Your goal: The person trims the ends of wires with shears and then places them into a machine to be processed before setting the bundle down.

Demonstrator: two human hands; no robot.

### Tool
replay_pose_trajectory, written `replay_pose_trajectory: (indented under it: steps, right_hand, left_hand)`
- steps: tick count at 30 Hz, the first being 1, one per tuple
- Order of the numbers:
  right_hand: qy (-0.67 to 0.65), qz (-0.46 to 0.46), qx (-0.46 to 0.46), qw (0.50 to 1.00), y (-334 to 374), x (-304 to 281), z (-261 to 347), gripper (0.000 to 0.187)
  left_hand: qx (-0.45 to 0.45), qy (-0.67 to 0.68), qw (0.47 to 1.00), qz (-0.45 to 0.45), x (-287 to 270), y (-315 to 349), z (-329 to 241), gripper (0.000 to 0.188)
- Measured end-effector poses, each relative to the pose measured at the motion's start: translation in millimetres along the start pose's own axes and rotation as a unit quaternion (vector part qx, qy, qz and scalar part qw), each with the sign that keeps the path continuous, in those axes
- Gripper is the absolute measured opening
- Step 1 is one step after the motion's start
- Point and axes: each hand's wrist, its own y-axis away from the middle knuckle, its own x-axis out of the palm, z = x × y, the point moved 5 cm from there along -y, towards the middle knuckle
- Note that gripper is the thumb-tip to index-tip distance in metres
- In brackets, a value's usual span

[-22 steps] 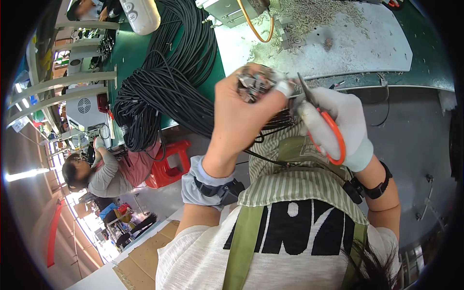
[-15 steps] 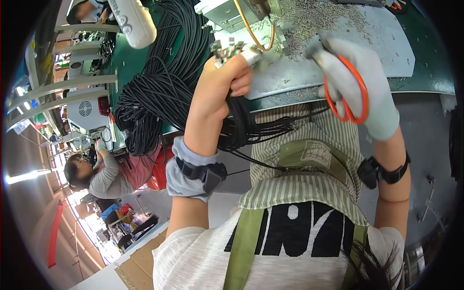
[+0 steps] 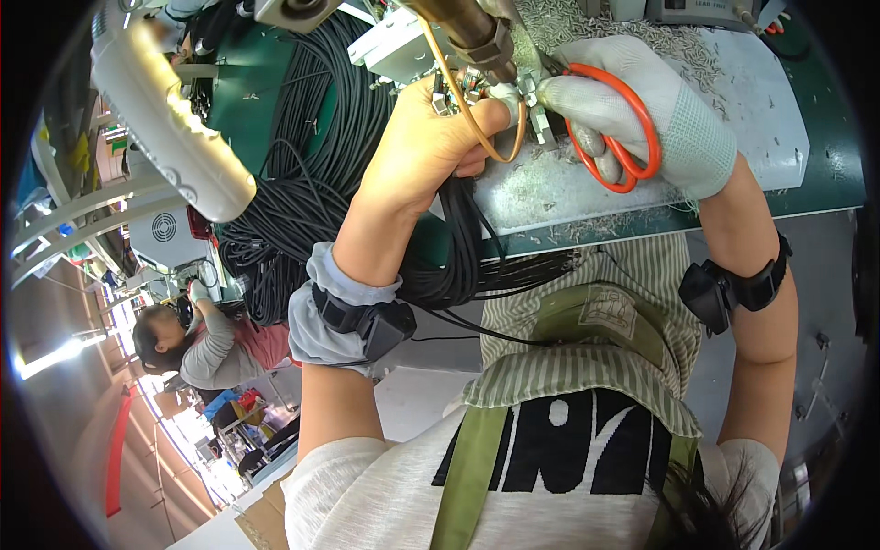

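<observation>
My left hand (image 3: 431,137) is closed around the ends of a bundle of black cables (image 3: 460,234), with small metal pieces showing above its fingers. The cables hang from the fist past the table edge. My right hand (image 3: 632,105), in a white glove, grips a pair of scissors by its red handles (image 3: 649,124). The dark blades (image 3: 553,62) point up and left, partly hidden by the glove. Between the two hands stands a small metal fixture (image 3: 539,115), below a brass-coloured machine nozzle (image 3: 481,41). The right fingertips are close to this fixture; whether they touch cannot be seen.
Large coils of black cable (image 3: 302,174) lie on the green table (image 3: 249,87). Small metal clippings (image 3: 678,69) cover the grey plate (image 3: 761,119). An orange tube (image 3: 456,90) loops by my left hand. A white lamp (image 3: 170,119) hangs at upper left; a person (image 3: 215,344) sits beyond.
Both hands have come closer together at the fixture under the nozzle. The scissors moved up and left with my right hand. My view has shifted, and the lamp appears larger.
</observation>
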Motion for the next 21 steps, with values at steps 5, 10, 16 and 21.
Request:
replay_pose_trajectory:
  steps: [5,10,16,21]
  right_hand:
    - [-0.132,-0.019,0.202,0.970,-1,1,8,0.025]
    - [-0.116,0.018,0.133,0.984,-7,1,1,0.028]
    - [-0.223,0.049,0.017,0.974,-4,11,-20,0.030]
    - [-0.155,0.048,0.032,0.986,-3,4,-14,0.030]
  left_hand:
    - [0.024,-0.030,0.998,-0.046,1,2,-4,0.010]
    - [0.044,-0.090,0.993,-0.058,4,5,-9,0.010]
    - [0.072,-0.072,0.994,-0.041,6,9,-6,0.018]
    - [0.089,-0.095,0.988,-0.081,10,7,-9,0.021]
